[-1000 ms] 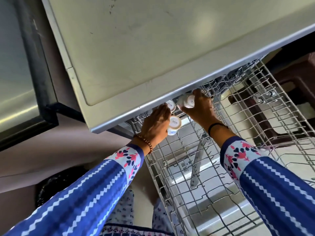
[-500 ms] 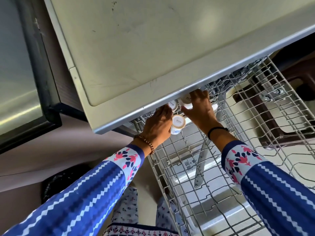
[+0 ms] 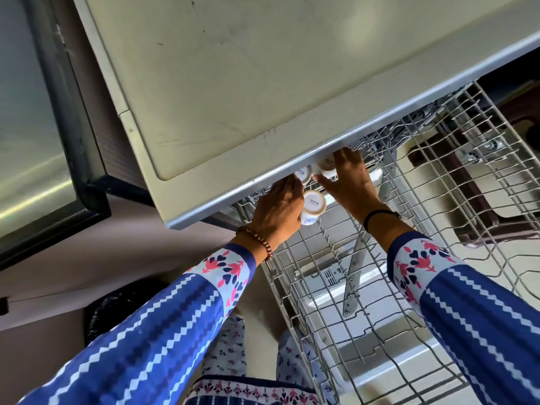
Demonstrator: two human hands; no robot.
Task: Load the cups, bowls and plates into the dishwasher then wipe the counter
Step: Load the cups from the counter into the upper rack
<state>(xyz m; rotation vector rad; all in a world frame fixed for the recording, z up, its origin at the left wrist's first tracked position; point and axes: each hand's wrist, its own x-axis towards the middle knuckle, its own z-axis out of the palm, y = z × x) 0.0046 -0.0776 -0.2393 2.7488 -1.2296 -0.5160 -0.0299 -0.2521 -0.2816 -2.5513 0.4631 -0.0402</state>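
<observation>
Three small white cups stand upside down at the back left of the pulled-out wire rack (image 3: 455, 176), their bases marked "SISTA". My left hand (image 3: 277, 211) wraps around the nearest cup (image 3: 313, 204). My right hand (image 3: 349, 182) grips the far cup (image 3: 325, 166), partly tucked under the counter edge. A third cup (image 3: 302, 173) sits between them, touched by my left fingertips. The cups' lower halves are hidden by my hands.
The beige counter top (image 3: 233, 83) overhangs the rack's back. A steel appliance with a dark frame (image 3: 67, 118) stands at left. Below the rack lies the open dishwasher door (image 3: 380, 340). A black bin (image 3: 117, 314) sits on the floor at lower left.
Both hands and the cups have stayed almost in place at the rack's back left; the right hand's cup has settled a little deeper under the counter edge.
</observation>
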